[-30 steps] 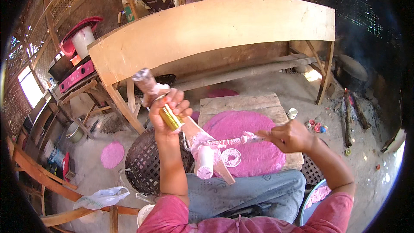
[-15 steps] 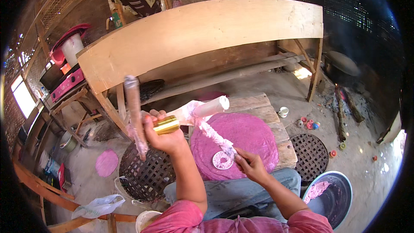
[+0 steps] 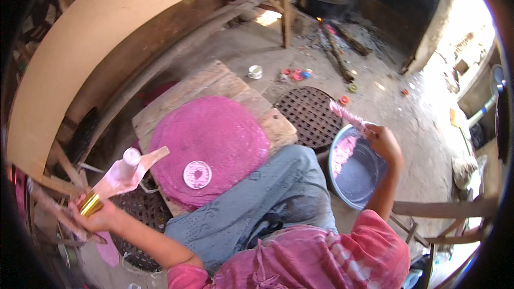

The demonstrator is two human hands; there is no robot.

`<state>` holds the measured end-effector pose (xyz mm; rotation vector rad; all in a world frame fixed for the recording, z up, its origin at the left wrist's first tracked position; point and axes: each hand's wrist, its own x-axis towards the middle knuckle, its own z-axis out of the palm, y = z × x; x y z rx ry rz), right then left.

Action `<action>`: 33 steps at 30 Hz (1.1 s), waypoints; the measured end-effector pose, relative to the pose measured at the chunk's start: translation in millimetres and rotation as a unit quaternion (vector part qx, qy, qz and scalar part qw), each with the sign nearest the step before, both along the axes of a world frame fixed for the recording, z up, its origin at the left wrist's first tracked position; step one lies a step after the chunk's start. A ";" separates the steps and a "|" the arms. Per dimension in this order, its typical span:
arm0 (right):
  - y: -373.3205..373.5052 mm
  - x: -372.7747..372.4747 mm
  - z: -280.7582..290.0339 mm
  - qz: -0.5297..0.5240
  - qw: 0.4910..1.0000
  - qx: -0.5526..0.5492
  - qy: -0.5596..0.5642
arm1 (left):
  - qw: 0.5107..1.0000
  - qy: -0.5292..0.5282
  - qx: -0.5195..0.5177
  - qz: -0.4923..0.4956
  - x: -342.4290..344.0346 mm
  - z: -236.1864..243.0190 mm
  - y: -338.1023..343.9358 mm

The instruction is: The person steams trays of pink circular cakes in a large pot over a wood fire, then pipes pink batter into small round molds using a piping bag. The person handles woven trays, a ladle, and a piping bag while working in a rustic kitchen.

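Note:
At the left, my left hand (image 3: 96, 215) is closed round a wooden tool with a shiny gold cylinder (image 3: 90, 204) at the grip. A pink-smeared flat part (image 3: 119, 177) with a stubby white tube (image 3: 130, 159) extends from it, and a wooden bar (image 3: 56, 211) shows on the other side of the hand. My right hand (image 3: 385, 143) grips a stick coated with pink dough (image 3: 348, 115), above the rim of a grey-blue basin (image 3: 356, 190). Pink dough (image 3: 344, 155) clings inside that basin.
A round pink sheet (image 3: 230, 134) lies on a low wooden board (image 3: 201, 83), with a white ring-shaped lid (image 3: 197, 174) on it. Lattice baskets (image 3: 309, 109) flank the board. Beyond are a white cup (image 3: 255, 71), small toys (image 3: 297, 74) and burning logs (image 3: 337, 51) beneath a pot (image 3: 321, 0).
My view has turned right. The dough-coated stick has come away from the tool and moved right, over the basin. My left hand has swung left and lower with the tool.

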<state>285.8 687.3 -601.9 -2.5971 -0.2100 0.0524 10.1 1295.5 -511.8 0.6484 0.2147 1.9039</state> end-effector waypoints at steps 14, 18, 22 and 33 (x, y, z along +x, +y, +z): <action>119.9 11.2 -76.5 0.119 0.957 0.251 0.085 | 0.851 -0.027 -0.045 -0.523 50.6 -31.0 -90.2; 241.0 -84.6 -34.2 0.365 0.550 0.544 0.518 | 0.738 -0.079 -0.059 -0.667 93.1 -53.6 -126.5; 291.6 -139.1 -24.3 0.248 0.281 0.607 0.701 | 0.813 0.076 -0.093 -0.570 100.5 -74.8 -129.8; 305.1 -88.2 52.7 0.393 0.663 0.571 0.282 | 0.683 0.578 0.446 0.007 35.2 -83.1 -87.0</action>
